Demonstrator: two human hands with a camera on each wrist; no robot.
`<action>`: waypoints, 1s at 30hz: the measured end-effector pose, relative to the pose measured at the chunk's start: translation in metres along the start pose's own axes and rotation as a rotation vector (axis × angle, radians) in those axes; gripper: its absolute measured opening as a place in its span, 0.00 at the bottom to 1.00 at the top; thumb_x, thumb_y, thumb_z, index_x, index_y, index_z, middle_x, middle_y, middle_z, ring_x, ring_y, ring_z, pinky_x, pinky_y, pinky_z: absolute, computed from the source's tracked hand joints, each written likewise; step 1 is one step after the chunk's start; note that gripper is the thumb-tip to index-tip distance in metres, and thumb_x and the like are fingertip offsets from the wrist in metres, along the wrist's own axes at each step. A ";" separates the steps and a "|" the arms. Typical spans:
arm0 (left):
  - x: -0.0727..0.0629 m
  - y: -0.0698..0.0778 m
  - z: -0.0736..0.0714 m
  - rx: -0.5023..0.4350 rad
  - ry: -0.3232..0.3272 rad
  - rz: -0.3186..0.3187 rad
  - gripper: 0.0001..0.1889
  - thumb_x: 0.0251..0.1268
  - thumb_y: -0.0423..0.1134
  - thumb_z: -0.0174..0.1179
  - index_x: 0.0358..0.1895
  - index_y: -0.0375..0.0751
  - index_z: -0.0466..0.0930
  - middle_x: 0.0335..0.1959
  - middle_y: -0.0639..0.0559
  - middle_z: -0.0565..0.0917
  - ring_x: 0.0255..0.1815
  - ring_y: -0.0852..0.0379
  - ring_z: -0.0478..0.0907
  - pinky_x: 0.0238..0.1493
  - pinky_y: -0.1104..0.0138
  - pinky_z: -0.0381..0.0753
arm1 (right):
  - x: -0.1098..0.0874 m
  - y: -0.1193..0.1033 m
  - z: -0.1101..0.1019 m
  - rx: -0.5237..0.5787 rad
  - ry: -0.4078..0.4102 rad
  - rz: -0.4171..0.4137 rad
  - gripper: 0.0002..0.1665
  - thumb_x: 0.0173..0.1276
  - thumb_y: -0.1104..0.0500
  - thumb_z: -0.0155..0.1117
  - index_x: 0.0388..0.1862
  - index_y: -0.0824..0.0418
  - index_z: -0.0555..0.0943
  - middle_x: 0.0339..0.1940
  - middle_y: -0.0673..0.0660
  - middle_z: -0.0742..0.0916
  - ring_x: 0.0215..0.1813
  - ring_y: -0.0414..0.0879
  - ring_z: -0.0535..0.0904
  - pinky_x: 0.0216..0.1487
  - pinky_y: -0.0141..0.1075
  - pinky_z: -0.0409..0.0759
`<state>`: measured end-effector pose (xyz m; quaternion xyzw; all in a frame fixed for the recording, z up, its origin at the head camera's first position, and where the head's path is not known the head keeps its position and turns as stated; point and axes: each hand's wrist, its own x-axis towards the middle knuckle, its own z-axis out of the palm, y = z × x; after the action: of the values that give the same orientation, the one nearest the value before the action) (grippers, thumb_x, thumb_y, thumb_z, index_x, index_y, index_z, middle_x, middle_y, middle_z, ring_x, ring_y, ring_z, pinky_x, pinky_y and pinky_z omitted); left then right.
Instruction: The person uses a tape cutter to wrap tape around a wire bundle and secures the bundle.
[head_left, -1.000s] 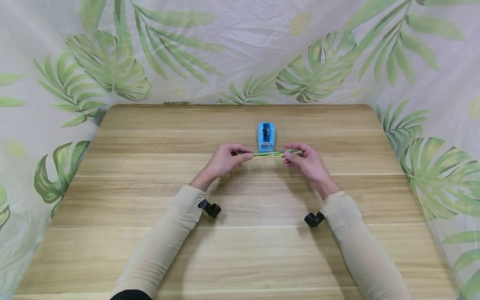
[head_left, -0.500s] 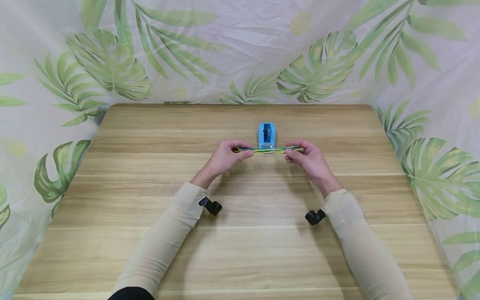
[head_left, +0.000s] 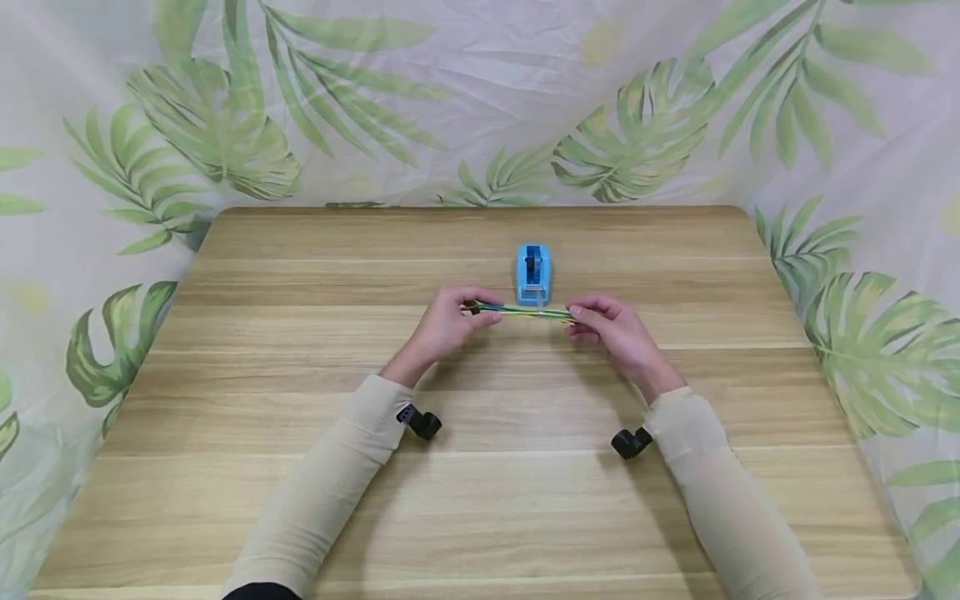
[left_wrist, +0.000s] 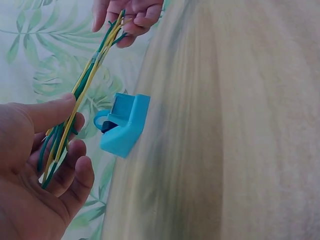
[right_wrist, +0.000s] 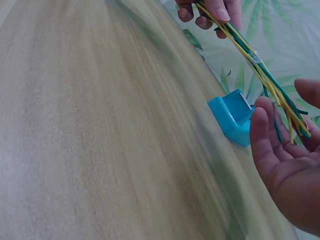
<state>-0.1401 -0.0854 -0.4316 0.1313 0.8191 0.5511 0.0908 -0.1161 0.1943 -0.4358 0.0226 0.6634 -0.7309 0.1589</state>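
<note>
A slim bundle of green and yellow wires [head_left: 528,312] spans the two hands, with clear tape [right_wrist: 255,58] wrapped round its middle. My left hand [head_left: 447,321] pinches one end between thumb and fingers; loose wire ends cross the palm in the left wrist view. At the other end my right hand [head_left: 611,329] has its thumb [right_wrist: 307,91] lifted away, and the splayed wire tips lie by its loosely bent fingers [right_wrist: 265,122]. Just beyond the bundle stands a blue tape dispenser [head_left: 532,273], its toothed cutter facing the hands.
The wood-grain table [head_left: 517,500] extends all round the hands. A leaf-patterned cloth [head_left: 495,100] hangs behind and along both sides. Small black cameras [head_left: 423,423] are strapped to the wrists.
The bundle rose slightly over the dispenser's front, then came back nearer the person. My right hand has loosened, and less of the bundle lies within its fingers.
</note>
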 end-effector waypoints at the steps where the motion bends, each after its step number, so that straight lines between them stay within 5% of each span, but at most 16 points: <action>1: -0.001 -0.001 0.000 -0.003 0.001 0.002 0.10 0.62 0.35 0.71 0.46 0.45 0.89 0.44 0.53 0.86 0.34 0.53 0.76 0.29 0.66 0.75 | 0.000 0.001 0.000 -0.003 -0.003 0.013 0.22 0.76 0.62 0.60 0.61 0.76 0.74 0.48 0.61 0.85 0.45 0.51 0.84 0.54 0.43 0.82; 6: -0.003 -0.005 0.000 -0.029 0.003 0.009 0.10 0.62 0.34 0.71 0.46 0.45 0.89 0.45 0.54 0.87 0.35 0.53 0.79 0.30 0.66 0.78 | 0.000 0.003 0.000 -0.017 -0.038 0.088 0.20 0.79 0.57 0.56 0.59 0.72 0.76 0.46 0.67 0.86 0.38 0.46 0.84 0.44 0.36 0.84; 12: -0.004 -0.007 0.002 -0.039 0.010 -0.013 0.10 0.61 0.33 0.72 0.45 0.46 0.89 0.46 0.55 0.87 0.38 0.53 0.80 0.32 0.66 0.78 | 0.001 0.005 0.002 -0.009 -0.057 0.120 0.16 0.79 0.59 0.57 0.52 0.74 0.77 0.35 0.61 0.85 0.32 0.44 0.82 0.36 0.33 0.84; 19: -0.004 -0.007 0.005 -0.025 -0.009 -0.038 0.12 0.61 0.31 0.71 0.47 0.45 0.89 0.47 0.55 0.86 0.44 0.52 0.81 0.42 0.60 0.81 | 0.002 0.009 0.004 0.043 -0.016 0.104 0.06 0.75 0.65 0.60 0.44 0.68 0.82 0.34 0.61 0.85 0.31 0.43 0.83 0.36 0.33 0.84; 30: -0.001 -0.006 0.002 0.016 -0.057 -0.038 0.20 0.67 0.36 0.67 0.61 0.41 0.81 0.58 0.46 0.82 0.51 0.50 0.76 0.47 0.58 0.78 | 0.003 0.012 0.004 0.069 0.013 0.058 0.10 0.74 0.69 0.60 0.51 0.74 0.80 0.38 0.64 0.86 0.35 0.43 0.84 0.43 0.35 0.85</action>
<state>-0.1389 -0.0864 -0.4384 0.1320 0.8230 0.5386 0.1235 -0.1146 0.1893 -0.4478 0.0518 0.6379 -0.7483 0.1747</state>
